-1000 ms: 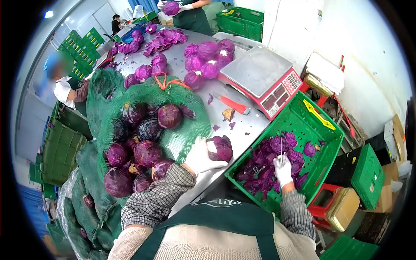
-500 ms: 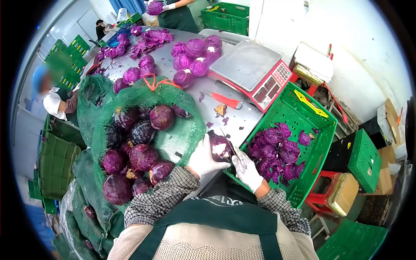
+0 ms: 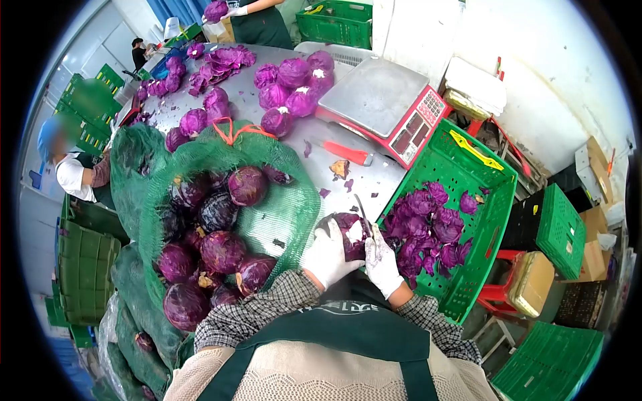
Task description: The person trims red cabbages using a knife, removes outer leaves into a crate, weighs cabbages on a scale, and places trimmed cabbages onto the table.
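Fingers of the left hand (image 3: pixel 330 259) clamp the cabbage (image 3: pixel 354 248) by the worktop's (image 3: pixel 381 179) near edge, apparently steadying its pale side towards the knife (image 3: pixel 362 211), gripped in the right hand's (image 3: pixel 383 269) closed fingers

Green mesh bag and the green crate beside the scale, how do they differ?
The mesh bag is soft netting; the crate has rigid walls. The mesh bag holds whole cabbages, the crate loose purple leaves. Both are green and open.
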Motion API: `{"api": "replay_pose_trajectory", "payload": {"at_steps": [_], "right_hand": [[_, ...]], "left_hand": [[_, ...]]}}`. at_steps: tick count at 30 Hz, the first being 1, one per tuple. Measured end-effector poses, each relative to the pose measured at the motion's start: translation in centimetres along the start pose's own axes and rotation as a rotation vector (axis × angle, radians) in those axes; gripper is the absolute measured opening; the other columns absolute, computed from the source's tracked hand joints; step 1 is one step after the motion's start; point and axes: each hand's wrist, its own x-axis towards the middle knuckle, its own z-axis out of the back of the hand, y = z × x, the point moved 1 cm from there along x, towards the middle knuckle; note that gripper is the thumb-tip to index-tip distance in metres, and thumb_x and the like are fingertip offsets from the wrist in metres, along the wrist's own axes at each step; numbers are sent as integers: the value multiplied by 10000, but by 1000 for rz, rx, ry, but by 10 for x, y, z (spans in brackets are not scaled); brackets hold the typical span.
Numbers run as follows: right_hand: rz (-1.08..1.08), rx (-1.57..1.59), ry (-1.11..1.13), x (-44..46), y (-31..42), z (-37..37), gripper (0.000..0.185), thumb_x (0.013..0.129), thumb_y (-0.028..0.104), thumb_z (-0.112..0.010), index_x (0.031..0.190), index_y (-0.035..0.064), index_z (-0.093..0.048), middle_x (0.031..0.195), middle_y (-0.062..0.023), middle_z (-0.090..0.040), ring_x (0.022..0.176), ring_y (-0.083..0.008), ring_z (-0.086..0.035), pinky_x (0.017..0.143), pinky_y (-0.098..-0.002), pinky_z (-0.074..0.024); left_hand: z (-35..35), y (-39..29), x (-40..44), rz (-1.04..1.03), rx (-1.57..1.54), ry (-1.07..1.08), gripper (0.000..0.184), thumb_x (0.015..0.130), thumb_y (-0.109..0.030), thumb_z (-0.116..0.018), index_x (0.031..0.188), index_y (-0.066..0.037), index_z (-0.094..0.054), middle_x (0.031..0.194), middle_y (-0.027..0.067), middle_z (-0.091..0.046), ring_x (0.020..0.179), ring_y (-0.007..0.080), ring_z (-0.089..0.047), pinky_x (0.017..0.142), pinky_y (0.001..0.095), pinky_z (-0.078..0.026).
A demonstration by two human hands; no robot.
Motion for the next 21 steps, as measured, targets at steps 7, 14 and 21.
{"api": "replay_pose_trajectory", "payload": {"at_steps": [7, 14, 21], "right_hand": [[-944, 1205, -115, 15, 8, 7, 339, 971, 469, -444, 903, 138, -428, 518, -37, -447, 368, -162, -460, 320, -299, -382], [-906, 1618, 21, -7, -16, 33, 359, 903, 494, -563, 810, 179, -420, 512, 37, -374, 376, -101, -385, 325, -242, -329], [-259, 300, -160, -17, -28, 80, 497, 993, 256, -460, 1391, -19, -349, 1323, -232, -474, 1154, -258, -513, 853, -325, -487]], "left_hand": [[6, 50, -9, 74, -507, 33, 1076, 693, -484, -782, 1383, 110, -210, 1292, 275, -459, 1185, 333, -516, 1012, 387, -423], [-9, 77, 5, 270, -1331, -6, 867, 770, -311, -778, 1317, 154, -292, 1248, 227, -516, 1117, 247, -559, 938, 339, -489], [1, 11, -7, -92, -168, -53, 1090, 602, -611, -744, 1370, 46, -335, 1336, 292, -348, 1204, 453, -381, 1000, 479, -389]]}}
